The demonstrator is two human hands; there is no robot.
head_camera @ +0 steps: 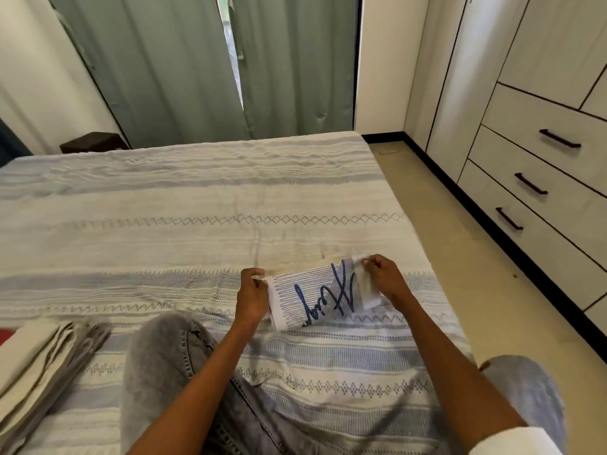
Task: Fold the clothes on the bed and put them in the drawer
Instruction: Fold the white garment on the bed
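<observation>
Bed [197, 198]: broad flat surface under a woven cover, cream with pale blue bands and rows of small diamond stitching. Wardrobe drawers [538, 178]: flat pale panels, dark bar handles, all closed, right of the bed across a strip of floor. Folded stack [42, 359]: beige and grey layers, soft edges, at the near left. White garment [320, 295]: compact rectangle, fine ribbed stripes, blue script lettering, on the cover's near right. Left hand [251, 297] pinches its left edge; right hand [384, 277] pinches the upper right corner.
</observation>
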